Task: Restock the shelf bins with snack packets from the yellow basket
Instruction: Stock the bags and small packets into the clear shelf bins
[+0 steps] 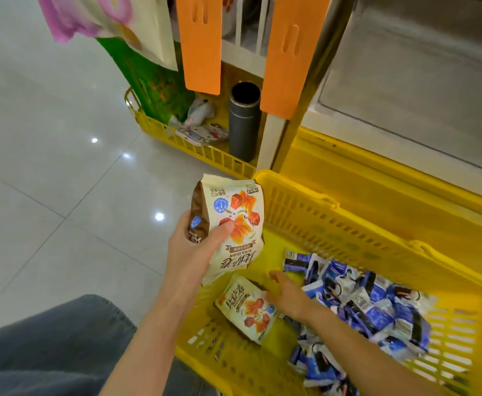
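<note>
My left hand [194, 247] grips a cream snack packet [234, 221] printed with red cubes, held upright above the near-left corner of the yellow basket [334, 221]. A second cream packet [247, 308] of the same kind lies on the basket floor. My right hand [287, 294] reaches down beside it, fingers touching its right edge; whether they grasp it is hidden. A heap of several small blue and white packets [359, 307] fills the basket's right side.
A shelf unit with an empty pale bin [411, 81] stands at the upper right. Two orange tags [202, 44] hang from it. A smaller yellow basket [177, 138] on the floor holds a dark flask [244, 121] and wrappers. Glossy floor tiles [48, 167] spread left.
</note>
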`<state>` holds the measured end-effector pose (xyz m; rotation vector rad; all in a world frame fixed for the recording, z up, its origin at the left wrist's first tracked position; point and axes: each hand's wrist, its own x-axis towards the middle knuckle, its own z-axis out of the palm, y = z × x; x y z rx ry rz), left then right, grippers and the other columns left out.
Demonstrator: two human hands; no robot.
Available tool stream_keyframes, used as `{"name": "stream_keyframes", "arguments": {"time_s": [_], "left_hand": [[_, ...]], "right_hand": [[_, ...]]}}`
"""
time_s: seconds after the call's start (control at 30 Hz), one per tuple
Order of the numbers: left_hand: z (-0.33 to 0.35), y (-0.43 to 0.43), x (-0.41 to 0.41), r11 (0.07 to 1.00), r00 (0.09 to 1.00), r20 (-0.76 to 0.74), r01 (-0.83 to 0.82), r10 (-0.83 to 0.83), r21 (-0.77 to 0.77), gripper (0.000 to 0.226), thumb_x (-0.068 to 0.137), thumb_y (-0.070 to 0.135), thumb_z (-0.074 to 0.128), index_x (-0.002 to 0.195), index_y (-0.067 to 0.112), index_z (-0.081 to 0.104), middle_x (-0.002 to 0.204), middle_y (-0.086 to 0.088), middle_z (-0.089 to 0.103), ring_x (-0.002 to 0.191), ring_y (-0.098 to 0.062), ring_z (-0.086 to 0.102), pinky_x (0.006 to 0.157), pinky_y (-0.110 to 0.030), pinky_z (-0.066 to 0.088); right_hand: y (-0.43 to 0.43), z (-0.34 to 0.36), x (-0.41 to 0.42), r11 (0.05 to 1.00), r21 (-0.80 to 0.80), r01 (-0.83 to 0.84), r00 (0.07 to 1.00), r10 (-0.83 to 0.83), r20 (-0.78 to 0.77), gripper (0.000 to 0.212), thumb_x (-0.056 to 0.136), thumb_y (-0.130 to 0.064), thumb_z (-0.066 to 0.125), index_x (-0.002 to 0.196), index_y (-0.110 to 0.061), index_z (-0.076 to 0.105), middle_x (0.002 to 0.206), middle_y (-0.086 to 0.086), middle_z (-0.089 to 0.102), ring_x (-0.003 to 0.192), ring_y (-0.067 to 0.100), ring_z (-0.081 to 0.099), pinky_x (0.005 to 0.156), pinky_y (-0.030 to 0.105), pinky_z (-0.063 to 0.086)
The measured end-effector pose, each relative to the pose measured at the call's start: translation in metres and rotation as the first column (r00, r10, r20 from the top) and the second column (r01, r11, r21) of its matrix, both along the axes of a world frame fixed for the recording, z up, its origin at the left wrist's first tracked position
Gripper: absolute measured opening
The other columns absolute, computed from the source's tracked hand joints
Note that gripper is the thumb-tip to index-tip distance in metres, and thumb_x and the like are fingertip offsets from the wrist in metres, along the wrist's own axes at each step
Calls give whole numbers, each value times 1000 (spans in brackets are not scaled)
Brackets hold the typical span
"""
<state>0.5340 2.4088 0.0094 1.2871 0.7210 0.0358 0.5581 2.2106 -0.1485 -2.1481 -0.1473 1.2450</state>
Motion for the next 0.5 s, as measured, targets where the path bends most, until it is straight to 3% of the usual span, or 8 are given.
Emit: {"name": "stream_keyframes", "arguments": {"time_s": [0.1, 0.23, 0.37, 0.43, 0.5], "left_hand": [[-3, -1, 4, 1000, 999, -15, 30, -29, 10, 29, 70, 20, 75, 95, 27, 63, 93, -1, 73, 85, -24, 71, 72, -43, 58], [0, -4, 7, 997, 997, 0, 74, -74, 26, 43, 55, 35, 77, 95, 28, 63, 91, 1, 73, 83, -20, 71, 65, -36, 59], [2, -8, 4, 996, 996, -13, 83, -83, 33, 51, 50, 41, 75, 98, 27, 62, 92, 0, 73, 83, -21, 71, 68, -40, 59], [3, -10, 1, 996, 996, -17, 85, -84, 30, 50, 52, 39, 75, 99, 26, 62, 93, 0, 73, 83, -22, 71, 68, -41, 59], [5, -13, -3, 995, 995, -10, 95, -94, 24, 48, 54, 37, 75, 99, 26, 61, 93, -1, 73, 83, -22, 71, 67, -41, 59]], "right_hand": [[11, -12, -12, 999, -28, 45, 989, -48, -141, 72, 89, -37, 61, 142, -5, 23, 146, 11, 36, 130, 25, 42, 104, 38, 41], [18, -20, -12, 990, -134, -38, 999, 36, -24, 77, 85, -50, 60, 139, -6, 27, 138, 12, 46, 124, 28, 47, 99, 37, 43], [18, -13, -7, 989, -134, -61, 998, 59, -20, 58, 77, -53, 68, 112, -8, 59, 114, 10, 63, 104, 24, 60, 84, 33, 51], [13, -5, -4, 987, -134, -87, 996, 90, 12, 49, 74, -52, 72, 98, -10, 62, 101, 9, 63, 95, 22, 59, 78, 33, 49], [3, 5, -3, 995, -76, -71, 997, 71, -12, 42, 75, -45, 74, 101, -14, 61, 95, 2, 59, 91, 16, 56, 75, 27, 45]]}}
